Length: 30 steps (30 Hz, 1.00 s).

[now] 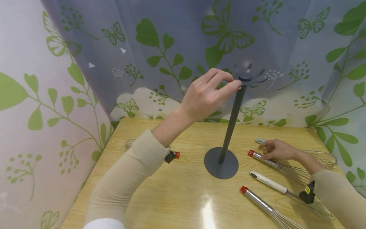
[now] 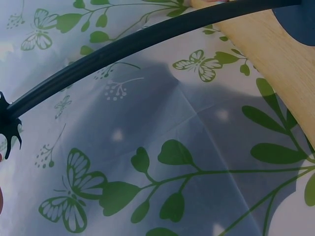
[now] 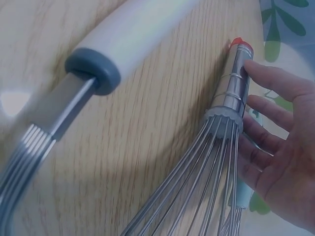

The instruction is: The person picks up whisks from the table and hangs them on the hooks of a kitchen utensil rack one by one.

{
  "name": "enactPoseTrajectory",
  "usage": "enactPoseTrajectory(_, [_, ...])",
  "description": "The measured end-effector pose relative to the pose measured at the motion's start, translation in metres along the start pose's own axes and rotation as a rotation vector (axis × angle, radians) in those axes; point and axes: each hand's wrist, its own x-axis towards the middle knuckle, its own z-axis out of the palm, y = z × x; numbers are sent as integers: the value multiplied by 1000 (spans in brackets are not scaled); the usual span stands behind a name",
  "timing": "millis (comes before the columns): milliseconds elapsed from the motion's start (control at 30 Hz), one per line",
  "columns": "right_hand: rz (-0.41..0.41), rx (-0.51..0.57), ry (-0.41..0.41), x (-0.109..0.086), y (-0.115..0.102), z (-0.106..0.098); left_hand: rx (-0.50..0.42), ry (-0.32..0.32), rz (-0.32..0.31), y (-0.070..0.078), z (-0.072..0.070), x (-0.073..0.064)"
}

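Observation:
In the head view, my left hand [image 1: 204, 93] is raised at the top of a dark grey utensil stand [image 1: 233, 121], thumb and forefinger pinching one of its hooks. Only fingertips show at the left wrist view's edge, beside the hooked top [image 2: 10, 123]. Over a steel whisk with a red end [image 1: 264, 159] lies my right hand [image 1: 278, 149]. In the right wrist view its fingers [image 3: 268, 110] are spread loosely along the handle [image 3: 232, 81], not closed round it. A whisk with a light blue handle [image 1: 260, 141] lies just behind it.
Nearer on the wooden table [image 1: 168, 197] lie a white-handled whisk [image 1: 268, 182] and another red-ended steel whisk [image 1: 258, 200]. Behind my left arm, a red end [image 1: 177, 155] and wire loops [image 1: 129, 144] show. A patterned curtain [image 1: 177, 41] stands behind the table.

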Motion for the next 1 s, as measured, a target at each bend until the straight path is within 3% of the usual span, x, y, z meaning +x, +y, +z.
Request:
enactPoseTrajectory(333, [-29, 113, -66, 4, 5, 2, 8, -6, 10, 0, 0, 1])
enactPoseTrajectory(1000, [-16, 134, -145, 13, 4, 4, -27, -11, -12, -1, 0, 0])
